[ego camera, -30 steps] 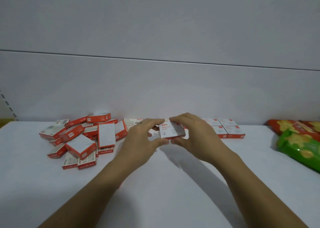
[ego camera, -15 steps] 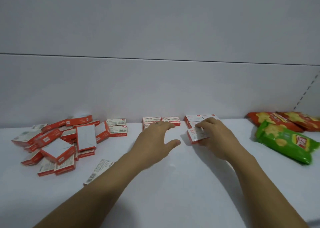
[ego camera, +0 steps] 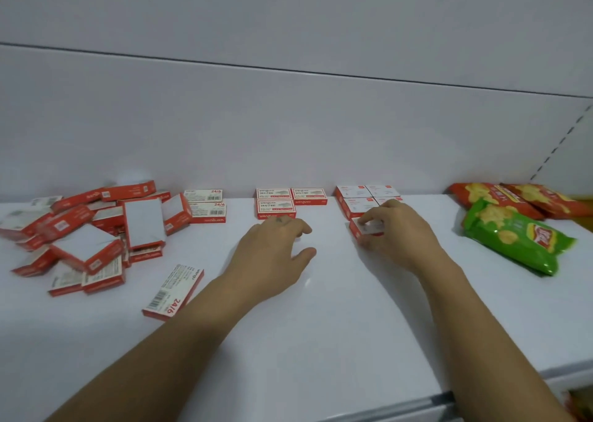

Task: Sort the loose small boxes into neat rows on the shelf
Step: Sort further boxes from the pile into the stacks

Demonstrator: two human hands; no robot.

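Observation:
On the white shelf [ego camera: 321, 325], my right hand [ego camera: 394, 235] pinches a small red-and-white box [ego camera: 365, 229] lying on the shelf, just in front of a neat block of several like boxes [ego camera: 359, 200] at the back wall. My left hand [ego camera: 276, 248] hovers palm down with relaxed fingers, holding nothing, right in front of three neatly placed boxes [ego camera: 276, 206]. Two more boxes [ego camera: 207, 206] sit squared up further left. A loose heap of red-and-white boxes [ego camera: 90, 232] lies at the far left. One stray box [ego camera: 173, 290] lies alone near my left forearm.
Green [ego camera: 513, 238] and red [ego camera: 500, 197] snack bags lie at the right end of the shelf. The grey back wall [ego camera: 288, 126] closes the shelf behind the rows. The shelf's front edge [ego camera: 481, 392] runs along the lower right.
Both hands held one box in the air. My right hand carried it right and down onto the shelf before the right block. My left hand let go and hangs empty.

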